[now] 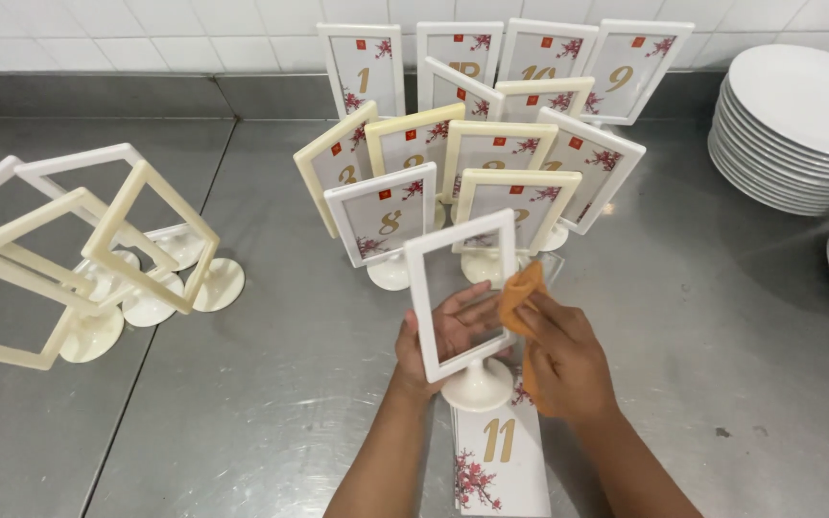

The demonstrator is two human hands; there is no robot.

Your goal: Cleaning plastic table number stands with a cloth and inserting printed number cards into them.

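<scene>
Head view: left hand (438,341) gripping one empty white table-sign frame (462,293) standing upright on its round foot on the steel surface (271,384); right hand (563,360) pinching one orange cloth (520,295), pressing it against the frame's clear pane. Lying just under the foot, one numbered card with red blossoms (499,459). Standing behind, eleven numbered table signs (472,125). Sitting well apart at left, four empty frames (88,240). Resting at right, two stacks of white plates (798,125).
</scene>
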